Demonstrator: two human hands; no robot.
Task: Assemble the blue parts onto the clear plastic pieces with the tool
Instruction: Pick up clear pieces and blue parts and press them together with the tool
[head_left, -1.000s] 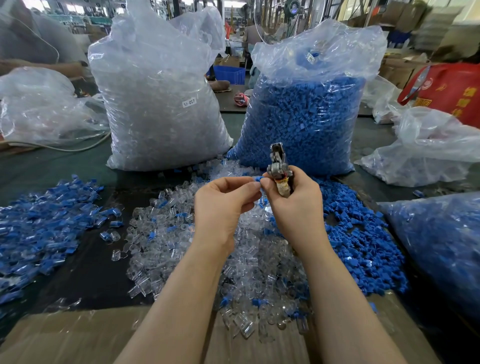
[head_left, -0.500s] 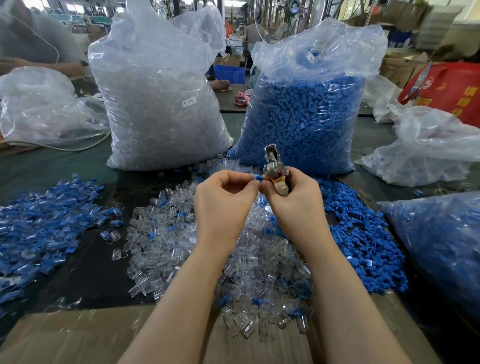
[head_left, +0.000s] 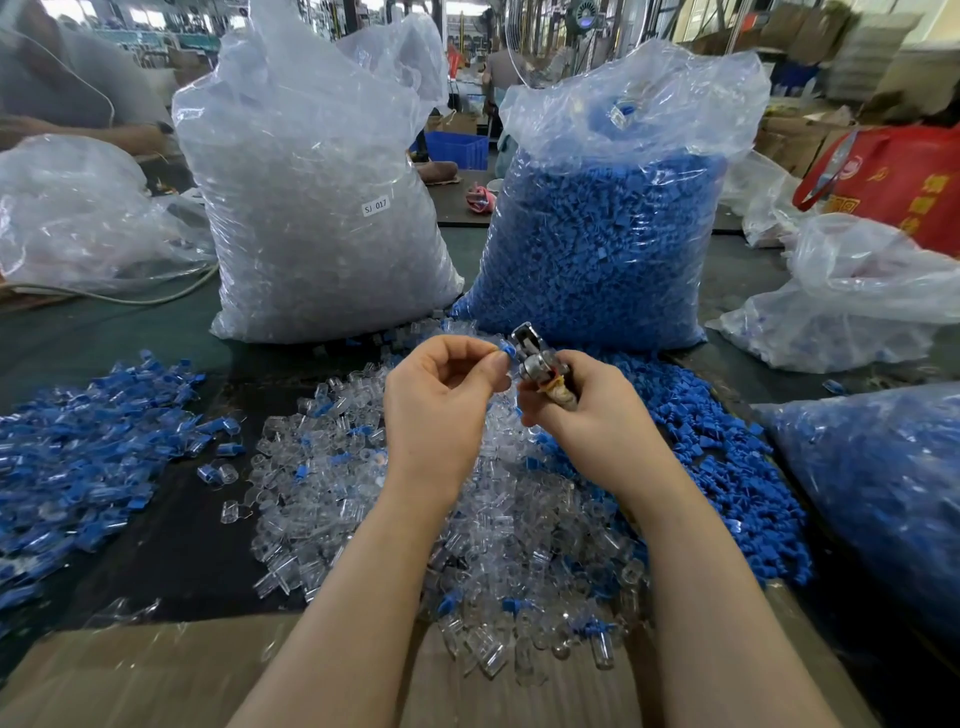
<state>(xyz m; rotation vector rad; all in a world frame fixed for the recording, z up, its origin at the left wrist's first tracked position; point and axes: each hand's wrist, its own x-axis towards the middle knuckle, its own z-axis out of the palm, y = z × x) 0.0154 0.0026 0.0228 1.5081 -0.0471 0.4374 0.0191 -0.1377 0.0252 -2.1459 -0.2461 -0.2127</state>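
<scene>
Left hand: the left hand (head_left: 441, 400) is raised over the table, fingers curled, thumb and forefinger pinching a small blue part (head_left: 506, 352) at its tip; whether a clear piece sits under the blue one I cannot tell.
Right hand: the right hand (head_left: 587, 410) has its fingers wrapped round the handle of a metal tool (head_left: 535, 361), whose head points up and slightly left.
Contact: the blue part is just beside the tool's head, at its left side; whether they touch cannot be told.
Clear pieces: a loose heap of clear plastic pieces (head_left: 332, 499) lies on the table under and in front of both forearms, with a few blue bits mixed in.
Blue parts: a loose heap of blue parts (head_left: 727, 467) lies to the right of the clear heap, touching it.
Left pile: a pile of pieces showing both blue and clear (head_left: 67, 457) lies at the left, apart from the clear heap.
Bags: 2 tall plastic sacks stand behind the hands, the clear-filled bag (head_left: 311, 208) on the left with a label reading "SJ 017", the blue-filled bag (head_left: 597, 234) on the right.
Near edge: a sheet of cardboard (head_left: 130, 675) lies along the front of the dark table (head_left: 171, 545).
Far right: a red bag (head_left: 898, 182) sits behind crumpled plastic.
</scene>
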